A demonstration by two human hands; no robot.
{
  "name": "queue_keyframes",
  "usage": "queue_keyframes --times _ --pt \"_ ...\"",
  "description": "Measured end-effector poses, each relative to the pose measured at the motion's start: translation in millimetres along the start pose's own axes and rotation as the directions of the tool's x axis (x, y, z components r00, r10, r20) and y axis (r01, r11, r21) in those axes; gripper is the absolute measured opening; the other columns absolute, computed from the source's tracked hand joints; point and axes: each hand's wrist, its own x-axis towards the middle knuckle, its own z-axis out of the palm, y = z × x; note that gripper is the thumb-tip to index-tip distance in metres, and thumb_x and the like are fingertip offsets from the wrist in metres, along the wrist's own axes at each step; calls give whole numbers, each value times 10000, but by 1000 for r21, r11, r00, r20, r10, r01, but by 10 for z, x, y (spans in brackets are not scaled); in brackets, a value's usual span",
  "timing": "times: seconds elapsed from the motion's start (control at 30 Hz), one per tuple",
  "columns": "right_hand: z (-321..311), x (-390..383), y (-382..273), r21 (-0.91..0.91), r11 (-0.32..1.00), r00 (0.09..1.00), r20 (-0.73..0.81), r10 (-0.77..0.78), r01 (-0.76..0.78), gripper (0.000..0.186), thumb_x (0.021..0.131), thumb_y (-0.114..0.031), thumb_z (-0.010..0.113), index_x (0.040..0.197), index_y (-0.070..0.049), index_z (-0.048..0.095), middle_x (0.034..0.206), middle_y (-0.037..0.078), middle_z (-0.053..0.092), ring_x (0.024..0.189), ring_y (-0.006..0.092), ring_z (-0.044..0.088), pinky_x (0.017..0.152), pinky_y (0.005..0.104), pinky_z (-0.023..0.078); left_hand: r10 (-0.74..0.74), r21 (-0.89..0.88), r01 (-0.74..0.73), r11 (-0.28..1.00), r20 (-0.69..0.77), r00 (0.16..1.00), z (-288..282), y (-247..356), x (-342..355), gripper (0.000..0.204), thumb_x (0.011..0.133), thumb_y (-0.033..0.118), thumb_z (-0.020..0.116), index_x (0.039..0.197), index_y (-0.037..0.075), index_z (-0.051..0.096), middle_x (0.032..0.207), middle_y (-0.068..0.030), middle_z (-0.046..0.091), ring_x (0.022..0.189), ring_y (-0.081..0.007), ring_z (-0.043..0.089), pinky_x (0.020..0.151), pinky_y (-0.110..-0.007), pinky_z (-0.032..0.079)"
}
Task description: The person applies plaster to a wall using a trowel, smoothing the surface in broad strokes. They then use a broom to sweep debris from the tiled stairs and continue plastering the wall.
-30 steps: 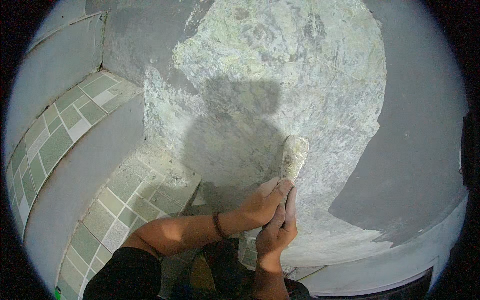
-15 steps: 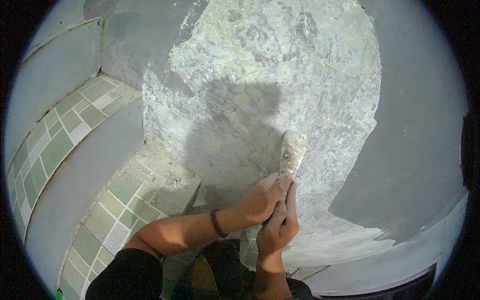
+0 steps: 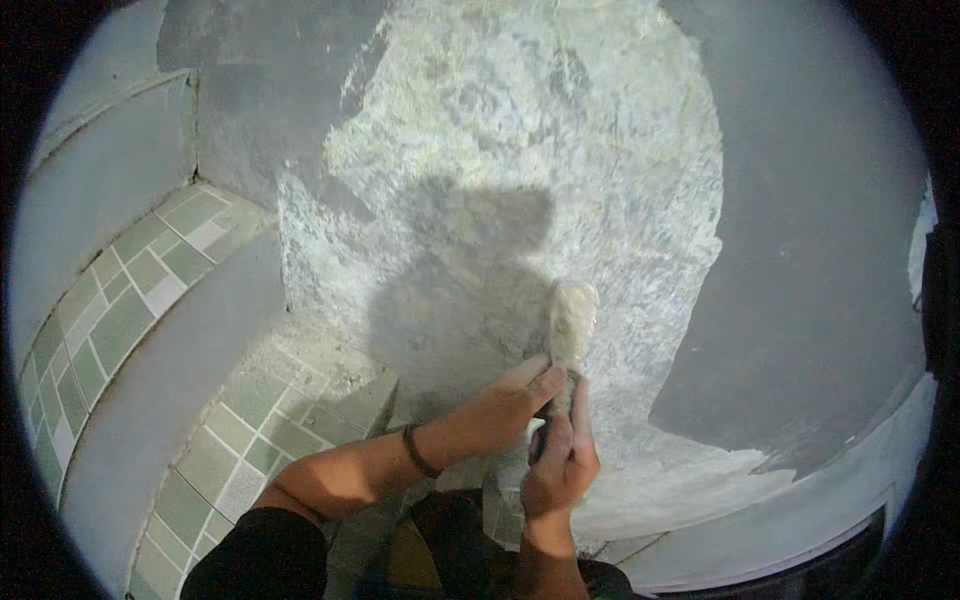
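Observation:
Both hands hold a putty knife (image 3: 573, 312), its blade coated pale with plaster, against a rough, whitish scraped patch (image 3: 620, 150) of the grey wall. My left hand (image 3: 512, 405) is closed on the tool near the blade, a dark bracelet at its wrist. My right hand (image 3: 560, 460) grips the handle just below it, fingers pointing up along the tool. A shadow of head and shoulders falls on the patch left of the blade.
At the left, two steps (image 3: 220, 470) with green and grey tile tops and plain grey risers (image 3: 170, 350) meet the wall. Grey surface (image 3: 800, 250) surrounds the patch. A pale ledge (image 3: 800, 530) and a dark opening lie at lower right.
The wall shifts down and left in the view. The putty knife has moved slightly left, first rising a little, then dropping. Both hands keep their hold on it.

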Motion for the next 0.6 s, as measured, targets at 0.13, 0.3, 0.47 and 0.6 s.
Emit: queue_keyframes --times 0.13,0.3,0.47,0.6 --pt "-323 30 -74 1 997 996 32 79 -79 477 988 -86 496 1445 49 463 910 77 670 706 82 526 633 234 444 -171 -469 104 877 -104 980 22 -61 -74 355 1020 254 497 1239 -24 530 1160 -224 583 1080 -377 592 976 -429 467" --pt "-607 237 -152 -84 996 989 146 7 5 533 900 -31 594 1420 43 500 1034 184 709 883 172 654 805 287 509 41 283 161 945 -594 803 -189 -500 -547 485 996 283 511 1330 -67 478 1328 -278 530 1248 -445 508 1088 -482 394" --pt "-775 367 -276 -241 944 957 240 -165 224 460 960 -32 537 1414 38 510 1211 230 666 1100 200 629 926 327 490 -50 467 407 785 -608 793 -319 -948 -930 657 917 242 579 1449 -84 370 1552 -320 257 1443 -491 251 1197 -499 225" --pt "-908 425 -367 -387 835 911 294 -289 390 433 966 -33 524 1395 26 537 1040 202 679 864 234 629 808 343 503 -145 401 442 802 -588 796 -285 -1113 -992 740 897 217 585 1507 -76 286 1593 -325 160 1482 -488 168 1216 -505 179"
